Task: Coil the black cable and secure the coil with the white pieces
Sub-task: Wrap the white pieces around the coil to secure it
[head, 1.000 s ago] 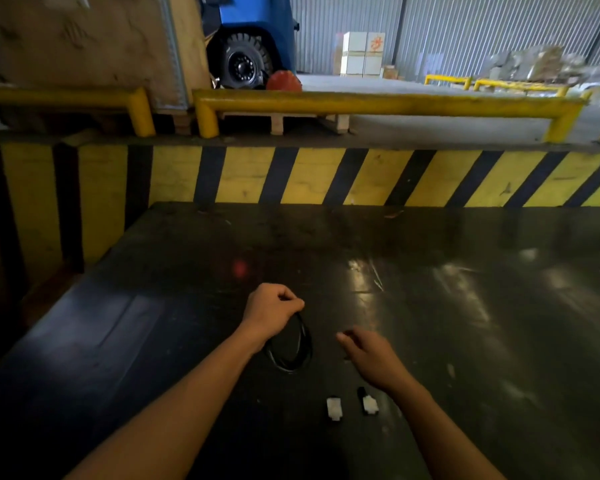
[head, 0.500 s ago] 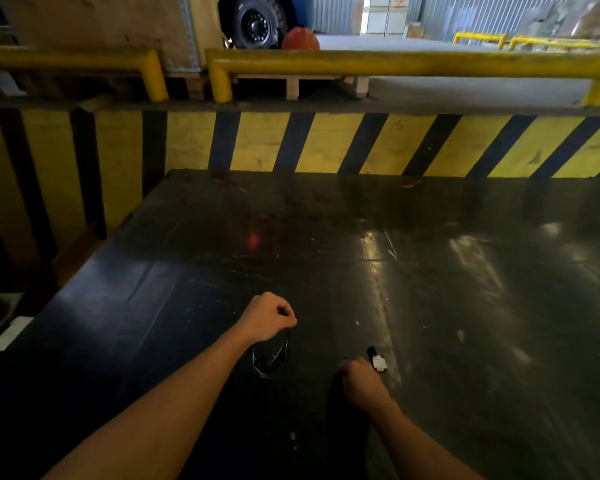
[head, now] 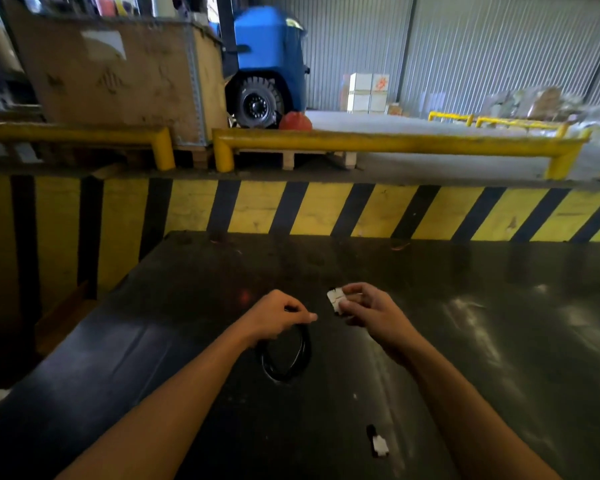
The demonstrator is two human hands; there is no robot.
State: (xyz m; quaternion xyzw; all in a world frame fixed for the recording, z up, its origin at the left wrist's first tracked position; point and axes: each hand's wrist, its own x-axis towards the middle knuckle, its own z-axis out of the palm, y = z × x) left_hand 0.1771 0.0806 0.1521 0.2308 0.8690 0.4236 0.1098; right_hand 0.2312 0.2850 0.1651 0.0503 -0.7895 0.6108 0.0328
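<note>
My left hand (head: 278,318) is closed on the top of the black cable coil (head: 286,358), which hangs as a small loop just above the dark table (head: 499,341). To its right, my right hand (head: 368,308) pinches a white piece (head: 336,299) between thumb and fingers, level with the left hand and a short gap from it. A second white piece (head: 380,445) with a black tab lies on the table near the front, below my right forearm.
A yellow and black striped barrier (head: 326,209) runs along the table's far edge, with yellow rails (head: 395,143) behind it. Beyond stand a blue vehicle (head: 267,64) and a wooden crate (head: 118,74). The table drops off at the left side.
My right hand took one white piece off the table and lifted it up beside the left hand. The left hand kept hold of the coil. The camera tilted upward.
</note>
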